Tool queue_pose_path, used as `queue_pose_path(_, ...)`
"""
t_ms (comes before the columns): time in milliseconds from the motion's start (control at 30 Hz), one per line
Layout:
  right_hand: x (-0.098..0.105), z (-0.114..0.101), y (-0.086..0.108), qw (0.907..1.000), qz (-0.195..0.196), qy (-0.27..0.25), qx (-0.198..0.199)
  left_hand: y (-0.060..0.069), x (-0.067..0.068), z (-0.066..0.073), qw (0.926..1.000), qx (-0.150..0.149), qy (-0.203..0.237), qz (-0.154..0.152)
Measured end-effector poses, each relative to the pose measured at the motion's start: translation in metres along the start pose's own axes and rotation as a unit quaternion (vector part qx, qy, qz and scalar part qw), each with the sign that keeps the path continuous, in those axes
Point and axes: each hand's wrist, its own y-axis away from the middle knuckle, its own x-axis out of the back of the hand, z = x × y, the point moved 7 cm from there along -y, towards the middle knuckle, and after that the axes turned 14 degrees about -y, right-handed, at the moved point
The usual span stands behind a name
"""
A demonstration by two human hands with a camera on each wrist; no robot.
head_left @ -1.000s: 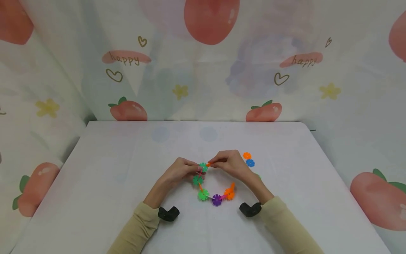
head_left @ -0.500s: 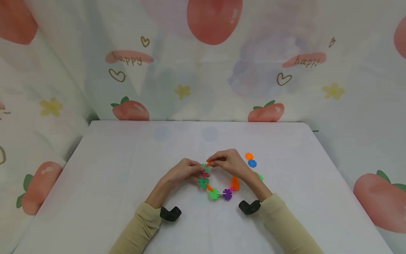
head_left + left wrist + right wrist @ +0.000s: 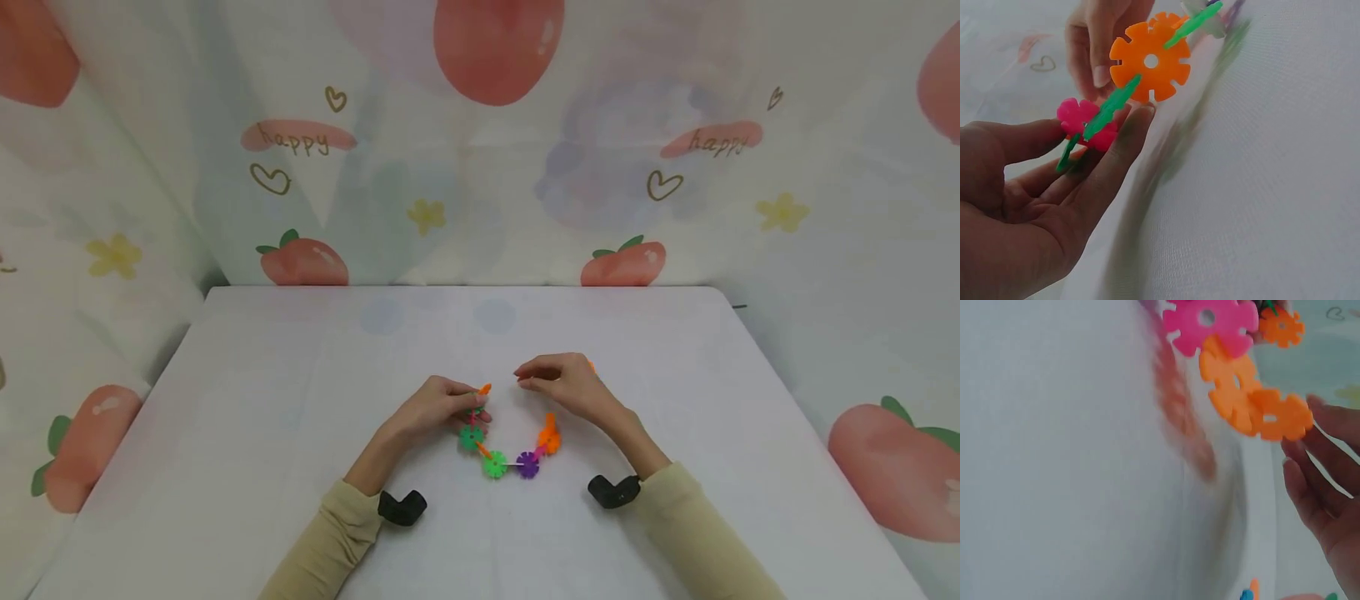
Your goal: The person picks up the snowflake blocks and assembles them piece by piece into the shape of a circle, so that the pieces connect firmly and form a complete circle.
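A chain (image 3: pixel 497 469) of notched, flower-shaped plastic discs, mostly green, orange, pink and purple, bows in an open curve above the table (image 3: pixel 225 433), between its left and right edges. The curve's gap faces the far edge; orange discs (image 3: pixel 550 438) tip both ends.

1. In front of me, a white table (image 3: pixel 300 358) with rounded far corners.
2. Beyond it I see a pale cloth (image 3: pixel 487 187), hanging on my left and right too.
3. Facing me on it, two pink patches (image 3: pixel 298 135), both reading "happy", with brown heart outlines (image 3: pixel 270 178) around them.
4. Yellow flowers (image 3: pixel 426 217) and red fruits (image 3: pixel 303 262), some showing green leaves, also printed there.
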Motion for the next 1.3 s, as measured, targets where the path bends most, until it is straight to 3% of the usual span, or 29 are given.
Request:
queue_pose_path(167,0.029,0.015,0.016,0.9974,0.033,0.064,-0.009,0.001,0.001,0.0,1.0,-0.003,0.006,-0.002)
queue_pose_path(367,0.056,0.03,0.033,0.9929,0.065,0.096,-0.026,0.001,0.002,-0.001,0.9999,-0.008,0.006,-0.004)
queue_pose_path(600,0.075,0.043,0.04,0.9864,0.084,0.125,-0.065,0.0,0.002,-0.002,0.9999,-0.007,0.007,-0.004)
queue_pose_path(1133,0.079,0.06,0.037,0.9804,0.064,0.147,-0.114,0.001,0.003,0.0,0.9999,-0.009,0.008,-0.011)
queue_pose_path(1300,0.076,0.059,0.035,0.9837,0.06,0.129,-0.11,0.001,0.004,-0.001,0.9999,-0.007,0.002,-0.013)
